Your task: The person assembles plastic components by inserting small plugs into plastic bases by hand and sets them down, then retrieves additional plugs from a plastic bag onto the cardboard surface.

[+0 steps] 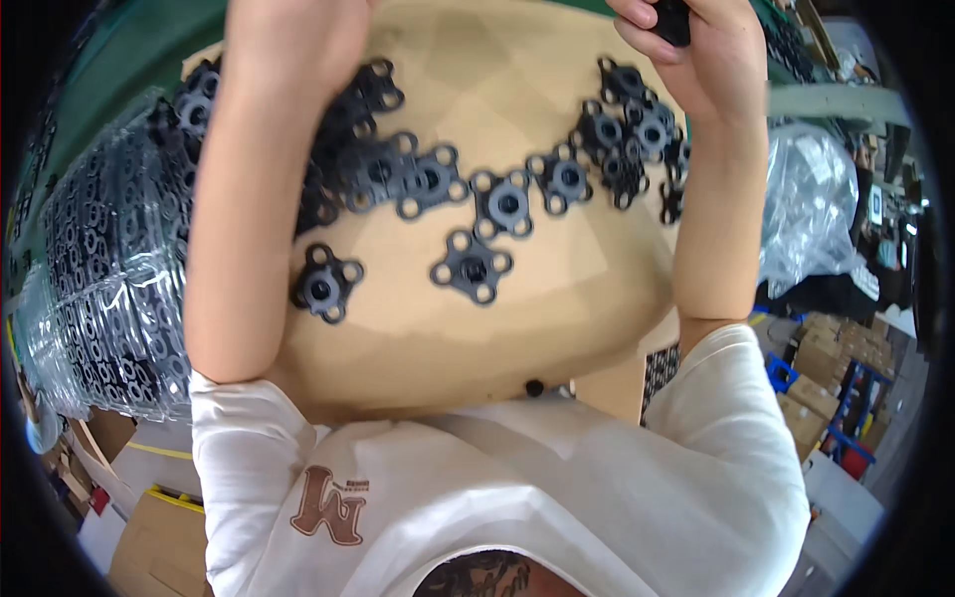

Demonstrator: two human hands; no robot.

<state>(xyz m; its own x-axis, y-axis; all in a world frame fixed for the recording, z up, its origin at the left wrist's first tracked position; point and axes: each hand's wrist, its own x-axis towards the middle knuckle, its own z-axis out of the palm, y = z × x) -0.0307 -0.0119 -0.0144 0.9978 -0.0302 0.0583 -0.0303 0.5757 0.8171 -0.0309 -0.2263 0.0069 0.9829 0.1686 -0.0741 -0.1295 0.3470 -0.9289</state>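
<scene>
Far left: clear plastic bag (104, 279) packed w/ small black parts, lying at the edge of the tan cardboard-covered worktop (448, 338). Left hand (293, 40) sits near the top edge of view, over the left end of a loose row of black plastic cross-shaped brackets w/ ring lugs (428, 179); its fingers are cut off by the frame, so can't tell how its grip stands or if it has anything. Two brackets lie apart from the row, nearer the person: one by the left forearm (323, 284), one mid-worktop (473, 267). Row runs rightward to a denser cluster (627, 134). Right hand (696, 50), above that cluster, has its grip closed round a small black part (674, 20), only partly visible. Far right: crumpled clear plastic sheeting (811, 204), then stacked cardboard boxes (826, 378) lower down.
</scene>
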